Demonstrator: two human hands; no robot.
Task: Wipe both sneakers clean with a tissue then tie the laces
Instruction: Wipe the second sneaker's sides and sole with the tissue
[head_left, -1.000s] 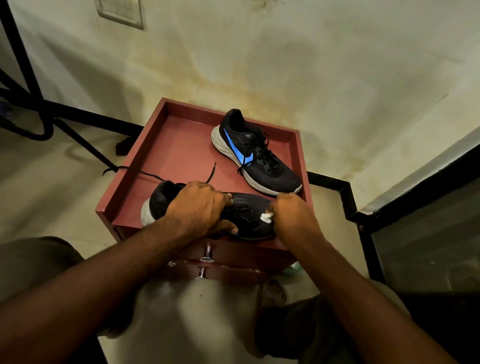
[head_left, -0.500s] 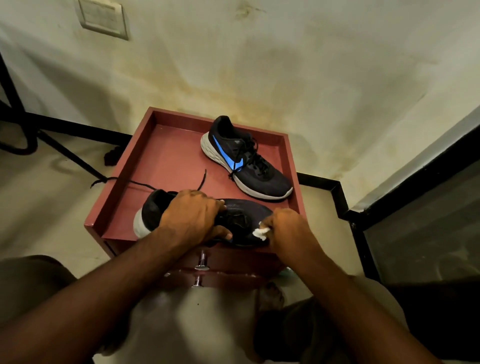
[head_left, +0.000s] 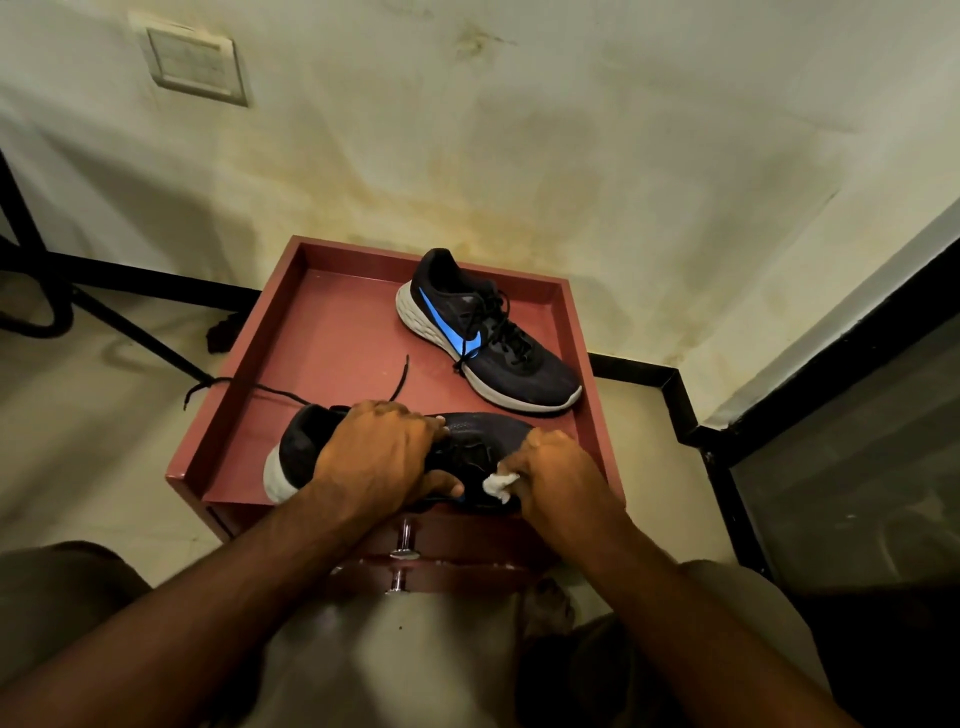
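left hand (head_left: 382, 457) grips near sneaker (head_left: 483, 447) on red tray (head_left: 322, 358); right hand (head_left: 558, 475) clenched round tissue (head_left: 498, 486), pressed against toe. far sneaker (head_left: 483, 332) apart.

Two sneakers (head_left: 488, 332) (head_left: 395, 452), one tissue (head_left: 500, 484) (crumpled), two hands (head_left: 382, 457) (head_left: 558, 475)

Under the left hand (head_left: 382, 457) lies a black sneaker (head_left: 306, 447) with a white heel sole. The tissue (head_left: 500, 486) in the right hand (head_left: 558, 475) is white. Beyond both hands, the far sneaker (head_left: 488, 332) is black with a blue swoosh, white sole and black laces, on a reddish-brown tray top (head_left: 332, 332).
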